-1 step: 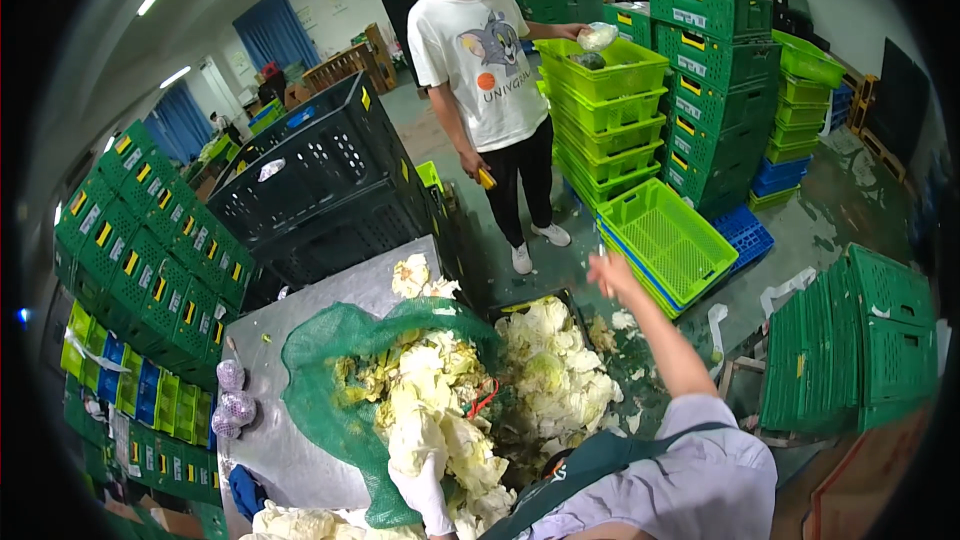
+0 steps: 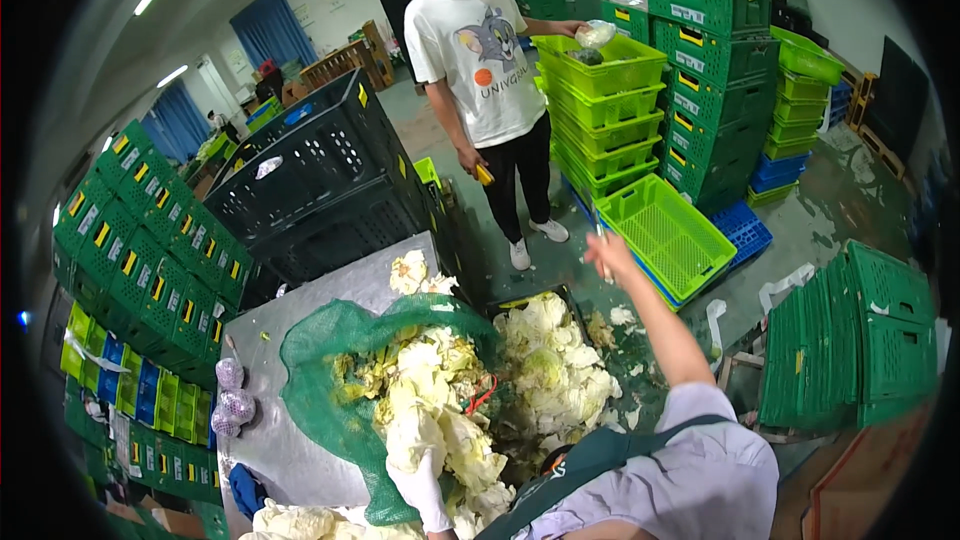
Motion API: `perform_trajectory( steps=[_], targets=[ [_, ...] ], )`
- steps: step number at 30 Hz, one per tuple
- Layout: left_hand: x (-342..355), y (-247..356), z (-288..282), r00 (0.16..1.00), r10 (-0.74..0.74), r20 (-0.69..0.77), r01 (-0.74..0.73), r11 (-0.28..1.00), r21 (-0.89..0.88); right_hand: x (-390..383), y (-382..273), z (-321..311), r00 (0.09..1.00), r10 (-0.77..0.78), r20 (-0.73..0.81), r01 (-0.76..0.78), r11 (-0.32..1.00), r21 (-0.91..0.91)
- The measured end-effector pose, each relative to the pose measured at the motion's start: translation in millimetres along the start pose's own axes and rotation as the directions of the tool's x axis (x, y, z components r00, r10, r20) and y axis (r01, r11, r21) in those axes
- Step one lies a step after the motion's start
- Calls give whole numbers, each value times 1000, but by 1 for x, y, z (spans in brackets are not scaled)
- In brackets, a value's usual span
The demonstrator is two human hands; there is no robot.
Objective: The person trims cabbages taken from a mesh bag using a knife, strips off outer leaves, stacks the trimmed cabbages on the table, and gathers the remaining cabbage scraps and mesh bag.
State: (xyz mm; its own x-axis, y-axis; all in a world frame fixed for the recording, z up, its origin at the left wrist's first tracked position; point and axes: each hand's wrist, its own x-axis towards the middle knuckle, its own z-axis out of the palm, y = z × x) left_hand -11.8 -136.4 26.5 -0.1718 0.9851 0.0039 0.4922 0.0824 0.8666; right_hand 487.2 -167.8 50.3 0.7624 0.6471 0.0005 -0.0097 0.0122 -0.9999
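Observation:
My right hand [image 2: 612,258] is stretched out to the right, above the floor near the lime crate [image 2: 665,240]. Its fingers are closed round a slim, pale, stick-like tool [image 2: 600,225] whose kind I cannot make out. My left hand [image 2: 412,440], pale and apparently gloved, rests among loose cabbage leaves [image 2: 430,380] on a green mesh bag [image 2: 320,360]; its fingers blend into the leaves. Beneath the bag is a metal table [image 2: 300,450]. A dark crate heaped with cabbage leaves [image 2: 550,370] stands at the table's right side.
Across from me a person [image 2: 485,70] holds a wrapped pale bundle [image 2: 596,35] over stacked lime crates [image 2: 600,90] and a yellow object [image 2: 485,175]. Large black crates [image 2: 300,180] stand behind the table. Green crates [image 2: 150,250] rise at left; folded ones [image 2: 840,340] lie at right.
My right hand has shifted slightly up and its fingers have turned a little. The whole view has moved very slightly; my left hand stays among the leaves.

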Motion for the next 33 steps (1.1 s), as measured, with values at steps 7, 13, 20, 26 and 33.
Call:
perform_trajectory(
  steps=[7, 13, 20, 26, 33],
  targets=[
    [22, -15, -2, 994, 112, 11, -112, 993, 30, 87, -63, 14, 1000, -6, -3, 6, 999, 40],
    [29, -6, -8, 980, 192, -44, -183, 972, 150, -31, -16, 80, 938, 61, 342, -36, 996, -80],
    [54, -15, -14, 975, -182, 131, 223, 731, -645, -167, 35, 130, 751, 269, 603, -85, 945, -316],
    [38, -23, 19, 844, -207, 494, 533, 222, -817, -224, 55, 157, 711, 6, 704, 283, 913, -293],
    [33, -35, 32, 812, -223, 540, 578, 172, -798, -233, 54, 158, 638, 169, 752, 303, 842, -446]
  ],
)
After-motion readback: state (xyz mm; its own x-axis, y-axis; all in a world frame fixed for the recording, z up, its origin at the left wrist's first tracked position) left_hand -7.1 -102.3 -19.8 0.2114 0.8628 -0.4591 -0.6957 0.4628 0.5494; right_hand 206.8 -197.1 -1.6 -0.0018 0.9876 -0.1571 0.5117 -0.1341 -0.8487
